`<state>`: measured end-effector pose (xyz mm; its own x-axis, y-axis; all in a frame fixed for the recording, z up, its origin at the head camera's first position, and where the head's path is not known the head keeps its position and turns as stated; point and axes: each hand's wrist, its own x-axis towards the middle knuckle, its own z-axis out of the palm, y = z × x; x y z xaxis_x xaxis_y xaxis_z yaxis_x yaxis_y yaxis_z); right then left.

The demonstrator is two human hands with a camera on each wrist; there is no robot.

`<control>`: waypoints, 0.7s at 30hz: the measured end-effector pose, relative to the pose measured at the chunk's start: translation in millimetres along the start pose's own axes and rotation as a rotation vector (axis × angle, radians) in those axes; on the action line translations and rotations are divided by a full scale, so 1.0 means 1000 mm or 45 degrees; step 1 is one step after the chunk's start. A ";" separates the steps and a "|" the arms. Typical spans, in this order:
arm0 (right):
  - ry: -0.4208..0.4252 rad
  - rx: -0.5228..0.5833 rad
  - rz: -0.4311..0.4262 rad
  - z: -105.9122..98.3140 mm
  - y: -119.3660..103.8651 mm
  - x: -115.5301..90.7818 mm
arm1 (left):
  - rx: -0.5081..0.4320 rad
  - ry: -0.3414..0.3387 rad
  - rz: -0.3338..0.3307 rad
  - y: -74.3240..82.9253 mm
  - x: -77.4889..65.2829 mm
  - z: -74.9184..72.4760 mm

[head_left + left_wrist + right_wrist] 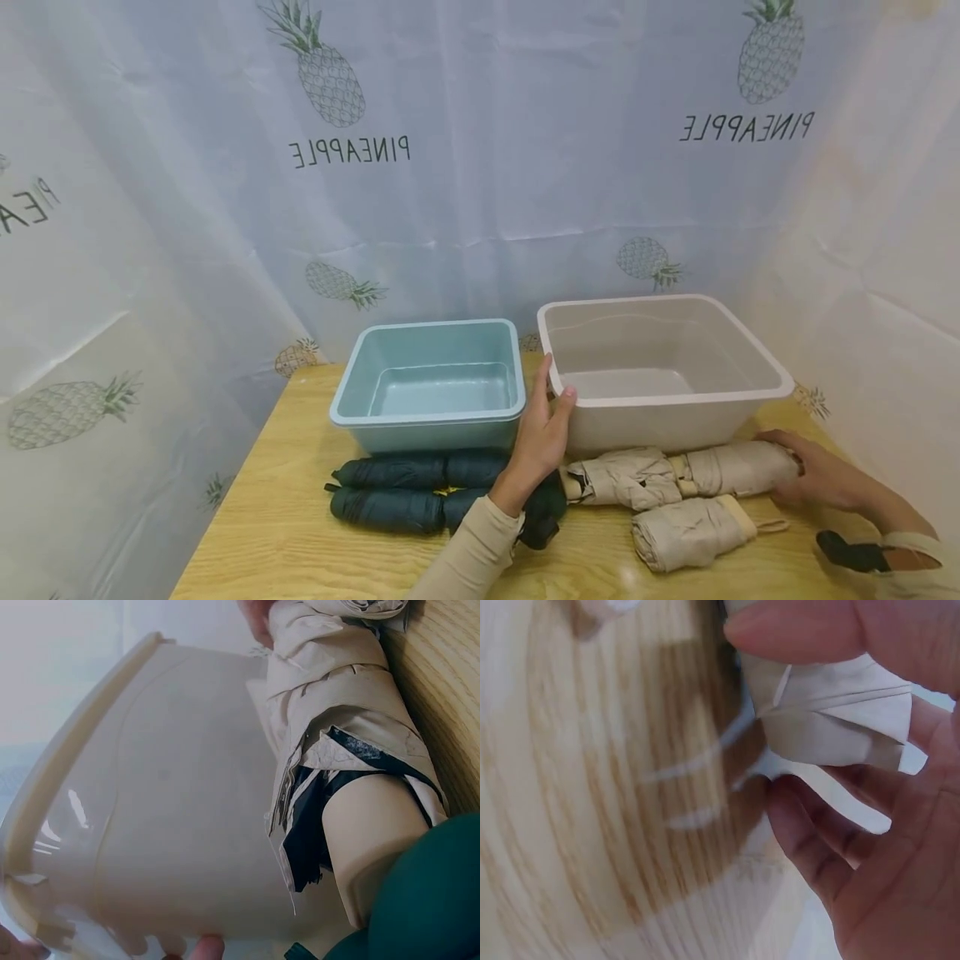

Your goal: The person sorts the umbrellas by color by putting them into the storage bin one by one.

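My left hand [542,433] rests against the near left corner of a beige basin [667,425], its thumb by the front rim and its fingers along the left side. In the left wrist view, fingertips touch the outer wall of the basin [187,787]. At the right end of a long folded beige umbrella [731,469], my right hand [817,475] holds the fabric. The right wrist view shows its thumb over the umbrella [825,720] and its fingers curving below. A shorter rolled beige umbrella [690,533] with a cord loop lies in front.
A light blue basin [442,437] stands left of the beige one. Two dark blue folded umbrellas [386,510] lie before it, partly hidden by my left forearm. The wooden table [277,517] is backed by a curtain [480,167] printed with pineapples.
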<state>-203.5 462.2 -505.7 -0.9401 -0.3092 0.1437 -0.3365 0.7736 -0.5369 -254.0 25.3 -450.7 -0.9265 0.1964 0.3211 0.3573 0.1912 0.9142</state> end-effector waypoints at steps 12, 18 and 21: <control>-0.120 0.242 0.238 -0.012 -0.015 -0.010 | 0.010 -0.009 0.004 0.001 0.000 -0.001; -0.126 0.450 0.296 -0.011 -0.018 -0.013 | -0.001 0.008 0.018 0.000 0.000 0.002; -0.108 0.500 0.285 -0.011 -0.019 -0.015 | -0.008 0.020 0.021 -0.001 0.000 0.004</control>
<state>-184.0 457.9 -488.5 -0.9740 -0.2153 -0.0712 -0.0643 0.5632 -0.8238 -254.3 29.1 -453.0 -0.9222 0.1845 0.3399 0.3719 0.1818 0.9103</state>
